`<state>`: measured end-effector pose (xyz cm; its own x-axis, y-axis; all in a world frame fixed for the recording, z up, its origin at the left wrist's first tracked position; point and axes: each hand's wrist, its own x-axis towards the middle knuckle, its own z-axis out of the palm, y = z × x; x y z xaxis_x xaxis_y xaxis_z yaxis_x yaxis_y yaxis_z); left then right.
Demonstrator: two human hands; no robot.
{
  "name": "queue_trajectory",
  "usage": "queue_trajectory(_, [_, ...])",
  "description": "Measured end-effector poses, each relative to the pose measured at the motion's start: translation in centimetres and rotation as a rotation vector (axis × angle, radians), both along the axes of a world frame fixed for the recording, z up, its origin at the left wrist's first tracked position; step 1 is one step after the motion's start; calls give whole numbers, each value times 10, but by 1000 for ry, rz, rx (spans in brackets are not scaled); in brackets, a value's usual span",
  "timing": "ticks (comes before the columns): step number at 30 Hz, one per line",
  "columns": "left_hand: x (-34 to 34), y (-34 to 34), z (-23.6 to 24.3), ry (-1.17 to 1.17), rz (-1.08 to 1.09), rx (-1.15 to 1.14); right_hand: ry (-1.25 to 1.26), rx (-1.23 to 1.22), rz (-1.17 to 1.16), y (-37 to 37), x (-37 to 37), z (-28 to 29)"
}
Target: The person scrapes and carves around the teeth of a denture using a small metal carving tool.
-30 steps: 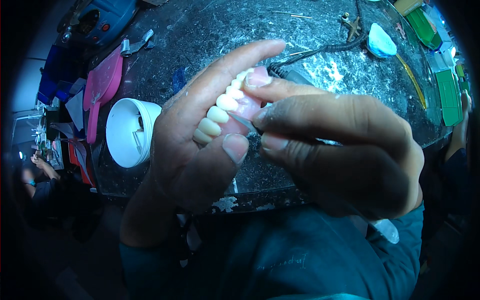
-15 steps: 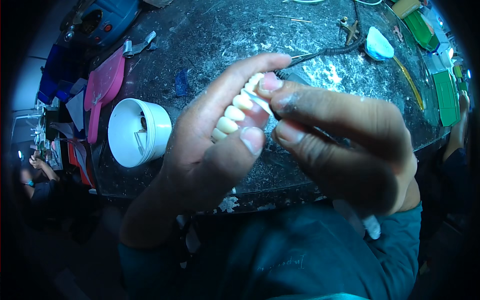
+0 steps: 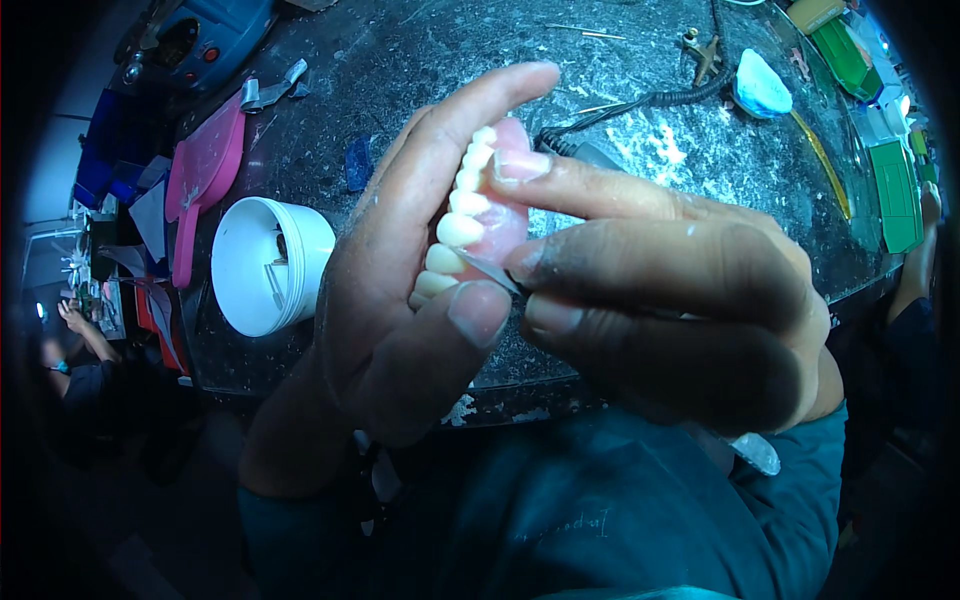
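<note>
A pink-based denture point(image 3: 503, 228) with a curved row of cream teeth is gripped in my left hand point(image 3: 395, 270). The left thumb presses near its lower end, and the fingers wrap behind the teeth. My right hand point(image 3: 690, 280) pinches a double-ended metal carver point(image 3: 489, 268), whose thin pointed blade touches the pink base beside the teeth. Most of the carver's shaft is hidden by the hand; its broad rounded end point(image 3: 757, 453) shows below the palm. The right index fingertip rests against the upper part of the denture.
A white tub point(image 3: 270, 265) with small items inside stands left, beside a pink dustpan point(image 3: 208, 165). Behind my hands lie a coiled black cord point(image 3: 670, 98) and a bluish-white lump point(image 3: 762, 85). Green trays point(image 3: 895, 195) line the right edge. Another person's hand point(image 3: 75, 318) shows far left.
My left hand and the denture have shifted slightly left and turned, showing more pink base. The carver's blade has moved down along the teeth, and my right index finger has straightened onto the denture.
</note>
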<state>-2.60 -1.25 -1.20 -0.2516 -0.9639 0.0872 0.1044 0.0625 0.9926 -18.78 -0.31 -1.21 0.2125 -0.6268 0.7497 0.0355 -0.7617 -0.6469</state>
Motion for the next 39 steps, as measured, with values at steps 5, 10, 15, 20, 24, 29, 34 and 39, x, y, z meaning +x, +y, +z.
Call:
queue_trajectory(5, [3,1,-2,2,-13,9,-16,16,24,-1,0,-1])
queue_trajectory(10, [2,-1,-3,-10,-16,18,8,32,-38,-1,-2,1])
queue_trajectory(15, [-3,3,6,95,-54,120,99,-16,-12,-6,2,7])
queue_trajectory(20, [-5,3,4,228,-104,156,8,-114,1,-16,6,-7])
queue_trajectory(24, [-4,3,6,252,-108,167,165,-41,11,-8,-1,11])
queue_trajectory(29, [-4,3,8,166,-82,175,175,-79,7,-9,-4,11])
queue_trajectory(34, [-4,7,12,267,-99,243,431,43,19,0,-5,33])
queue_trajectory(39, [-10,3,14,144,-99,207,73,191,4,4,-7,25])
